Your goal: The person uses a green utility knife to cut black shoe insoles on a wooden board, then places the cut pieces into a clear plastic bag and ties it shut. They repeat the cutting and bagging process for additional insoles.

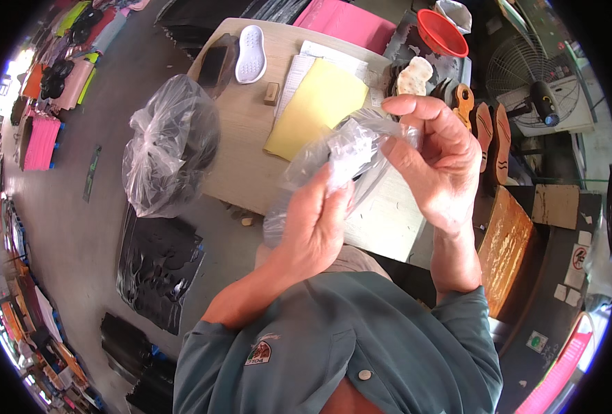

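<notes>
Above the table's near edge I hold a clear plastic bag (371, 181) with a crumpled white piece (351, 148) at its middle; whether that piece is inside cannot be made out. My left hand (313, 224) is closed round the gathered bag, thumb on top. My right hand (440, 162) has its fingers curled at the bag's upper right edge, with the film between thumb and fingers and the index finger raised. Beneath the bag, a yellow sheet (319, 103) lies on white papers (295, 81) on the light wooden table (240, 169).
A tied, filled plastic bag (171, 148) sits at the table's left edge. A white shoe sole (251, 55), a dark phone (212, 65) and a small block (271, 93) lie on top. Shoe-shaped pieces (415, 76), a red basin (442, 33) and a fan (540, 103) stand right.
</notes>
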Demonstrator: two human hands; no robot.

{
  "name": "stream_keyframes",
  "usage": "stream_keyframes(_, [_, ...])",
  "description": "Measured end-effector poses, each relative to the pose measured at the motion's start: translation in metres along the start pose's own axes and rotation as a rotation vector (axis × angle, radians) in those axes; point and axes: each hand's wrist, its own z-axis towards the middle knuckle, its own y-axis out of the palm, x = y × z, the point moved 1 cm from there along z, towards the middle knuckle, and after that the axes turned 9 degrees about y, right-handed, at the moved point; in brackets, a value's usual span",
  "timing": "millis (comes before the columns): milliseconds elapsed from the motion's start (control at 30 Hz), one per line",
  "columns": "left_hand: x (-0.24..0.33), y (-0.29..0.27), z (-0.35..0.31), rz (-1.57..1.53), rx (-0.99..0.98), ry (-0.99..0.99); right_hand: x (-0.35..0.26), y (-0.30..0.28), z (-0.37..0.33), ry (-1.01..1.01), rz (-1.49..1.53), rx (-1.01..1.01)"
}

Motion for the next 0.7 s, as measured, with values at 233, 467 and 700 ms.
stream_keyframes(233, [-0.001, -0.029, 0.017, 0.098, -0.056, 0.059, 0.018, -0.01, -0.016, 0.13, -0.16, -0.002])
stream_keyframes(467, [-0.029, -0.02, 0.021, -0.366, 0.011, -0.198, 0.006, -0.028, -0.008, -0.093, -0.471, -0.208])
stream_keyframes(700, [-0.084, -0.011, 0.031, 0.572, -0.217, 0.063, 0.003, -0.027, -0.002, -0.469, -0.777, -0.479])
